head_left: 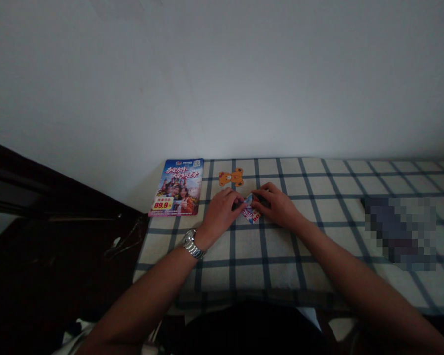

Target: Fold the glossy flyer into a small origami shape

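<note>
A small folded paper (250, 214), printed in blue, pink and white, lies on the checked cloth with one corner pointing towards me. My left hand (224, 209), with a metal watch on its wrist, pinches the paper's left edge. At its right edge, the fingers of my right hand (276, 204) are closed on the same paper. The fingertips hide parts of the upper edges. Just beyond my hands lies a flat brown teddy bear figure (231, 177).
Printed flyers (177, 190) lie at the table's left end. The checked tablecloth (222, 266) reaches the white wall (222, 79) behind. A dark blurred-out object (395, 231) lies to the right. Left of the table edge is a dark floor area (59, 276).
</note>
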